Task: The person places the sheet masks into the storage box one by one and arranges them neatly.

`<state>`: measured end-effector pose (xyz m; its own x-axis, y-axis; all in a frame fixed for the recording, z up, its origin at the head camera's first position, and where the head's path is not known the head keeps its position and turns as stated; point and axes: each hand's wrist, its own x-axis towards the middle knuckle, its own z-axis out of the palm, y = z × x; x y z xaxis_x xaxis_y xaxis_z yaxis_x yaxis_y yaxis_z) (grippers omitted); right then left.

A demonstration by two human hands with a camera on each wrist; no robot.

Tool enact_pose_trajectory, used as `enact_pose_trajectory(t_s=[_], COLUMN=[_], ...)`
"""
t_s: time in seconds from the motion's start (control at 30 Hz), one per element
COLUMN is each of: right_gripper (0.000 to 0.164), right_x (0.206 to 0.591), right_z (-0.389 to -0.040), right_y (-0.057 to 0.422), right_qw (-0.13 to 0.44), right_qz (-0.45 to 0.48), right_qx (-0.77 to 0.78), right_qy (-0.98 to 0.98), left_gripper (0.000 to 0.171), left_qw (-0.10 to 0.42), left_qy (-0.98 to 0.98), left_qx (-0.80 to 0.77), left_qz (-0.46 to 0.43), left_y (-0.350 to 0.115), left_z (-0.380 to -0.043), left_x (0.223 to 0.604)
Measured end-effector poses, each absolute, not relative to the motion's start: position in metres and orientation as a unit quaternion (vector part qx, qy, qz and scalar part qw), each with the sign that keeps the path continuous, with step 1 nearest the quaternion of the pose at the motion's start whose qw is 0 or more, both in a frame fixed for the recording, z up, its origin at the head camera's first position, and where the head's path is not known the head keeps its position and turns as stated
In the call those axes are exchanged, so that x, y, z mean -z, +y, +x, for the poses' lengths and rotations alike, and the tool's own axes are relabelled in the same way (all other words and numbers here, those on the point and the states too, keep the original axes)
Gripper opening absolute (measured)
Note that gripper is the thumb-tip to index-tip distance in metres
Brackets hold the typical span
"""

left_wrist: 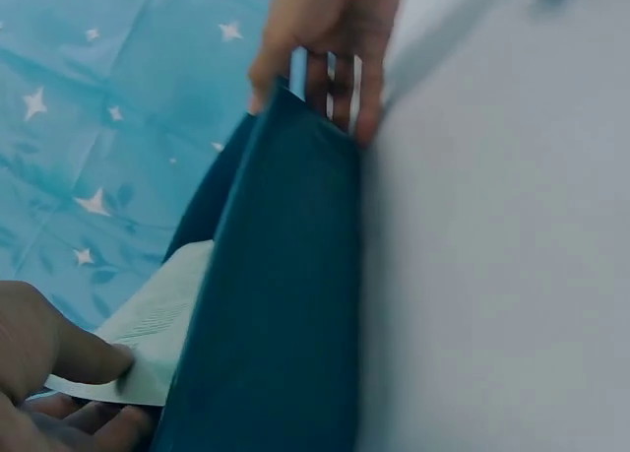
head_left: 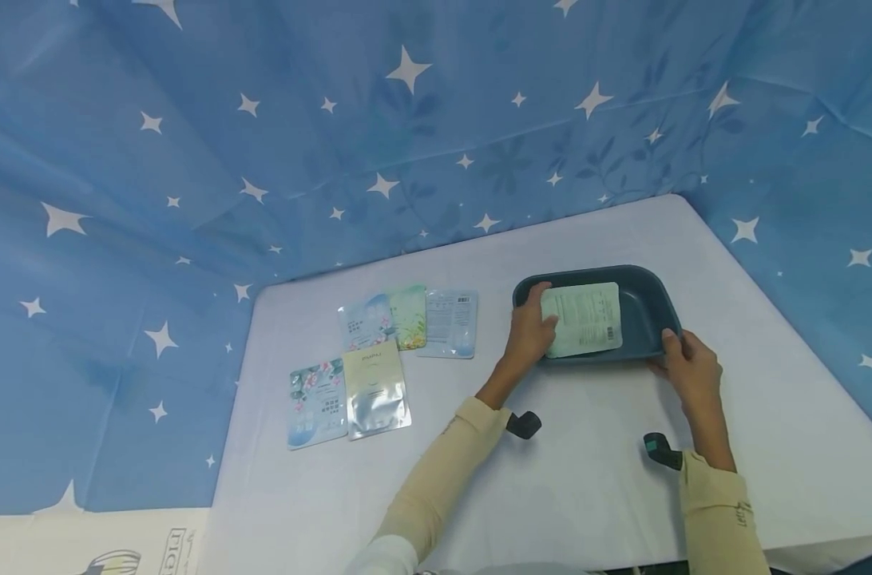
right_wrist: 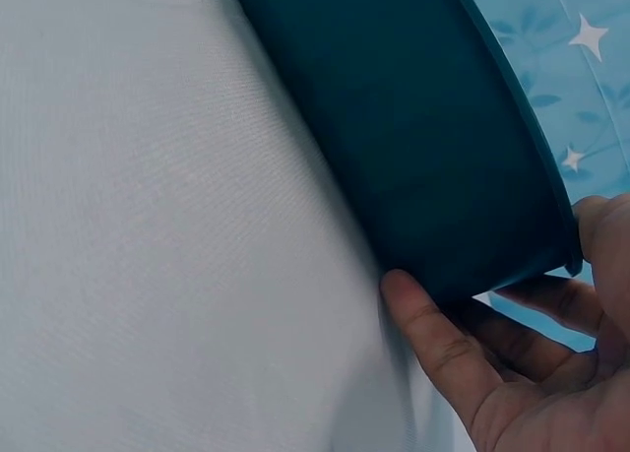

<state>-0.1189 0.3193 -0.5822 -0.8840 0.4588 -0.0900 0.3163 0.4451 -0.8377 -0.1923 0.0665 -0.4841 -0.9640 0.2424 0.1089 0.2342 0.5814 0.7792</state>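
Note:
A dark teal plastic tray (head_left: 644, 307) stands on the white table. My left hand (head_left: 531, 326) is at its left end, pinching a pale green face mask packet (head_left: 585, 318). In the left wrist view, the thumb lies on top of the packet (left_wrist: 162, 319) with fingers beneath. The packet is over the inside of the tray; whether it touches the bottom is unclear. At the tray's near right corner my right hand (head_left: 695, 371) grips the rim. The right wrist view shows the fingers (right_wrist: 448, 358) under and against the tray's outer wall (right_wrist: 394, 127).
Left of the tray lie several flat packets: a light blue one (head_left: 450, 323), a green floral one (head_left: 409, 315), a blue one (head_left: 364, 322), a gold-silver one (head_left: 376, 390) and a pink-flowered one (head_left: 317, 405). A blue star-patterned cloth (head_left: 436, 136) hangs behind the table.

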Motion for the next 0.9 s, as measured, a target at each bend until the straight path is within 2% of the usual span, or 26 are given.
enact_pose_trajectory(t_s=[0.2, 0.5, 0.73, 0.9], right_gripper=[0.068, 0.069, 0.068, 0.066], right_x=[0.582, 0.581, 0.586, 0.585], right_z=[-0.12, -0.121, -0.119, -0.12], right_y=[0.318, 0.316, 0.318, 0.317], right_qw=[0.085, 0.078, 0.077, 0.082], right_qz=[-0.224, -0.226, -0.241, -0.245], right_qx=[-0.473, -0.478, -0.469, -0.465], right_qy=[-0.848, -0.845, -0.846, -0.847], left_gripper=[0.052, 0.048, 0.024, 0.026], left_qw=[-0.025, -0.042, 0.003, 0.029], left_qy=[0.945, 0.974, 0.975, 0.974], left_qx=[-0.275, -0.078, -0.01, -0.042], left_qz=[0.176, 0.208, 0.221, 0.223], left_y=[0.068, 0.072, 0.077, 0.078], left_z=[-0.192, -0.192, -0.187, -0.183], left_x=[0.48, 0.486, 0.486, 0.484])
